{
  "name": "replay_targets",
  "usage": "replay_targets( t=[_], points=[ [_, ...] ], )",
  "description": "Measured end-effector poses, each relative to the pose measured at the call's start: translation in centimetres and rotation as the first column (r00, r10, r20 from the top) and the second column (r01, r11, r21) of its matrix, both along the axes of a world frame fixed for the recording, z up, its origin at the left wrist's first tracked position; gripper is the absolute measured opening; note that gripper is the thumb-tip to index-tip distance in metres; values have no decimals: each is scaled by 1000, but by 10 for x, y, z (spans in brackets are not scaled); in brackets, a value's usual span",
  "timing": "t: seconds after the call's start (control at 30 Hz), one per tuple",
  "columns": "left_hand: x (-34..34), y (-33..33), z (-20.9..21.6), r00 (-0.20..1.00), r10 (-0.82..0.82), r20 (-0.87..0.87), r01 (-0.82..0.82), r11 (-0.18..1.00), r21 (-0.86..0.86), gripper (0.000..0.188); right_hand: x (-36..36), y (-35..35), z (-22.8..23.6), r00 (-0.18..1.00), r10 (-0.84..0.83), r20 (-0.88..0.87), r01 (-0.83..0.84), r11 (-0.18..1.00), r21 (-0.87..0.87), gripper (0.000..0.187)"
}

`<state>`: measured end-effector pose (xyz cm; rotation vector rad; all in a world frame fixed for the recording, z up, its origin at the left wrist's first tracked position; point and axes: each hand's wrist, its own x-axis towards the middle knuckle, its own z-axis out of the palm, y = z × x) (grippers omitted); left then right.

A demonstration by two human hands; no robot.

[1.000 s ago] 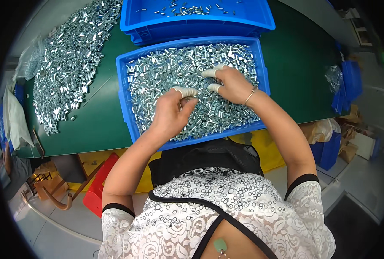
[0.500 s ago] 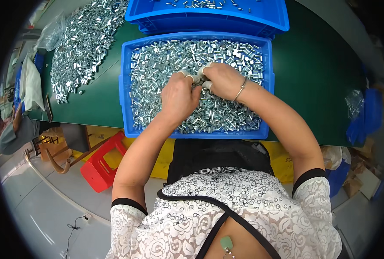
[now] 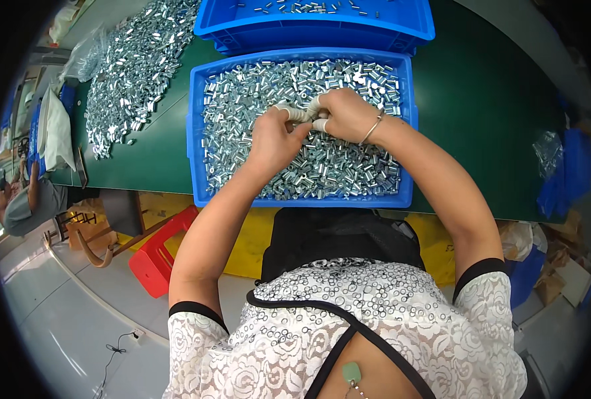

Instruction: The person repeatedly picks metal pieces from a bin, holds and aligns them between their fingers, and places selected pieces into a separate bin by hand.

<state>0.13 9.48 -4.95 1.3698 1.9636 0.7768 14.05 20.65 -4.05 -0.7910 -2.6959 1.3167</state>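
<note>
Both hands meet above the middle of a blue plastic bin (image 3: 302, 202) filled with small shiny metal cylinders (image 3: 342, 171), some showing a hole at the end. My left hand (image 3: 275, 137) has its thumb and fingers drawn together, the tips in pale finger cots. Facing it, my right hand (image 3: 350, 116) is pinched the same way, also with covered fingertips and a thin bracelet (image 3: 373, 126) at the wrist. The fingertips of the two hands touch or nearly touch. Whatever sits between them is too small and hidden to name.
Behind stands a second blue bin (image 3: 315, 34) with scattered metal pieces. A large heap of metal cylinders (image 3: 136, 70) lies left on the green table (image 3: 481, 113). A red stool (image 3: 152, 269) stands below. Another person (image 3: 32, 203) sits far left.
My hands have risen slightly off the pieces, and their fingertips have come closer together. The view has shifted a little.
</note>
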Motion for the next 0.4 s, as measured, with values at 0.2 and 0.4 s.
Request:
replay_targets(
  t=[0.2, 0.4],
  points=[
    [-12, -7, 41, 843, 104, 527, -50, 992, -116, 16, 10, -21, 23, 965, -248, 84, 249, 768, -589, 13],
    [-51, -29, 48, 641, 57, 765, 323, 884, -337, 26, 11, -70, -3, 907, -331, 259, 194, -217, -957, 36]
  ],
)
